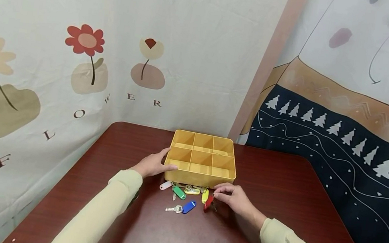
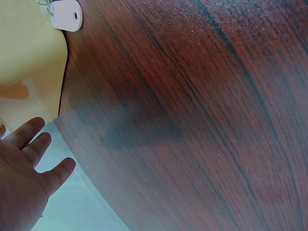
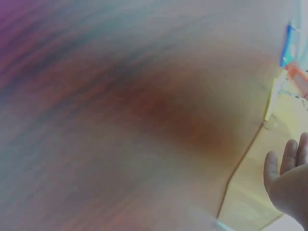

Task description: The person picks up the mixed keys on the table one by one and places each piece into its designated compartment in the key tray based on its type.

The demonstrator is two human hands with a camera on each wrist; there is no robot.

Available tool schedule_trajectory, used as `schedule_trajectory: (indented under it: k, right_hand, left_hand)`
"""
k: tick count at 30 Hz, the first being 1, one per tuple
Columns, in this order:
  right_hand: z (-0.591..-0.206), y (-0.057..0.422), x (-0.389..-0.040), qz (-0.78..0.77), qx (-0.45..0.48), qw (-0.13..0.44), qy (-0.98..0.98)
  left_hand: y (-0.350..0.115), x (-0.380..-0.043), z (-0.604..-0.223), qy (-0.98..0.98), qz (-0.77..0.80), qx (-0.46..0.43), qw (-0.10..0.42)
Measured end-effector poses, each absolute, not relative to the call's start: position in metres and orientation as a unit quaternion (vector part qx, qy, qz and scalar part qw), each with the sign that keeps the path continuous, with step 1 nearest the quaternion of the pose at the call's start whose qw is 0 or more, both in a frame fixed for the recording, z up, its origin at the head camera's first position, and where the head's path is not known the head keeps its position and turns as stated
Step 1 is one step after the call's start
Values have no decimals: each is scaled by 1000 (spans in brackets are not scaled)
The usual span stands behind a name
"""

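Note:
A yellow box (image 1: 199,179) with several compartments stands on the table. My left hand (image 1: 153,164) rests against its left side, fingers extended and thumb along the front left corner. In the left wrist view, the fingers of that hand (image 2: 29,168) look spread and straight. My right hand (image 1: 235,199) pinches a red key tag (image 1: 208,202) with a key hanging from it, just in front of the box's right corner. Between the hands lie a white tag (image 1: 165,185), a green tag (image 1: 179,192), yellow tags (image 1: 205,196) and a blue tag (image 1: 189,207) with its key (image 1: 174,209).
The dark red wooden table (image 1: 123,226) runs under everything. Behind it hangs a pale curtain (image 1: 195,56) with flower prints, and to the right a dark blue cloth (image 1: 321,153) with white trees.

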State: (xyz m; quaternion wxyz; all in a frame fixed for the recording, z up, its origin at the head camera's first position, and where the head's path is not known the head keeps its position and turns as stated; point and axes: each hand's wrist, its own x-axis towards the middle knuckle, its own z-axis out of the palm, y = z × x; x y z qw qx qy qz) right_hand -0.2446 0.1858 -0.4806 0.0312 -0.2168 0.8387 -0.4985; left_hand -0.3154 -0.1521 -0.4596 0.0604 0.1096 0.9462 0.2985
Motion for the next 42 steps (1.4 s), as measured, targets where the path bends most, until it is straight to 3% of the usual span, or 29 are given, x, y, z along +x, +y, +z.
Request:
schedule_trajectory:
  k: [15,27,42]
  right_hand:
    - [-445,189,-258,-580,-114,22,806]
    - [-424,192,-286,-606,-48,-16,794]
    - [-426,188,-313,-610,15,-39,791]
  left_hand:
    - [-153,-317,-460,946,301,101,63]
    - [-153,-315,-460,946,301,105,62]
    - [-152,-315,-461,942,311,105,62]
